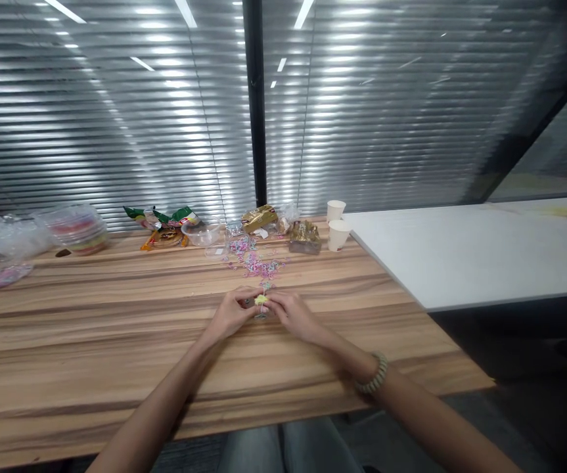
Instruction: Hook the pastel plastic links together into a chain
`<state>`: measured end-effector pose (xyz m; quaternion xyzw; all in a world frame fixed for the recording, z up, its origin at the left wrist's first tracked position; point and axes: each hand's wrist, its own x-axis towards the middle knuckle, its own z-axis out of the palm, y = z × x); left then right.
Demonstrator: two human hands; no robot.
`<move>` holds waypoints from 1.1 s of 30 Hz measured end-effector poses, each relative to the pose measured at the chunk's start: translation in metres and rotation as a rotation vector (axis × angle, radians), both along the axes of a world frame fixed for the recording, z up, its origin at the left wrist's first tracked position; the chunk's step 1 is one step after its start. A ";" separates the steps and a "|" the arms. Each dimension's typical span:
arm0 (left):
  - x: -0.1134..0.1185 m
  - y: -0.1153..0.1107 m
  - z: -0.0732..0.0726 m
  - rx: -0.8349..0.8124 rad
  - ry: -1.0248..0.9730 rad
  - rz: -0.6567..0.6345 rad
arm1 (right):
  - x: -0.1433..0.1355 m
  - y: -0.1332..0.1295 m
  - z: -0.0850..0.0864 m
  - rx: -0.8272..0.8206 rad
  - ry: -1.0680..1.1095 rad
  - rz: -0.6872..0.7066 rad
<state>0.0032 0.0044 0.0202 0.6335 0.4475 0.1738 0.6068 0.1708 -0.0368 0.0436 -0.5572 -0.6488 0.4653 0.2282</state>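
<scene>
Over the wooden table, my left hand [235, 311] and my right hand [290, 314] meet, fingertips pinched from both sides on a small yellow piece [261, 299]. A thin white strand or stick shows just above it, and small pale pink and green bits show just below. What exactly the yellow piece is cannot be made out at this size. Beyond my fingers lies a loose pile of small pink, purple and green pieces [258, 265], with more at the mouth of a clear jar [234, 228].
Behind the pile are gold wrappers [304, 235], a clear bowl [201, 234] and green snack packets [182, 215]. Two paper cups [338, 235] stand to their right. Stacked plastic tubs [77, 231] and clear bags [7, 240] lie at left. A white table [480, 256] adjoins on the right.
</scene>
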 end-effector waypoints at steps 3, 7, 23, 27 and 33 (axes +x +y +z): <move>0.002 0.000 0.006 -0.012 0.035 -0.057 | 0.003 0.003 -0.002 -0.084 0.074 -0.153; 0.006 0.000 0.025 0.047 -0.014 -0.022 | 0.007 0.006 -0.013 -0.231 0.180 -0.356; 0.016 -0.007 0.015 -1.092 -0.563 0.528 | 0.003 -0.002 -0.004 0.167 -0.023 -0.014; 0.012 -0.003 0.022 -0.996 -0.590 0.483 | 0.009 -0.004 -0.009 0.233 -0.158 0.085; 0.012 -0.005 0.023 -0.905 -0.566 0.359 | 0.014 -0.002 -0.010 0.272 -0.181 0.161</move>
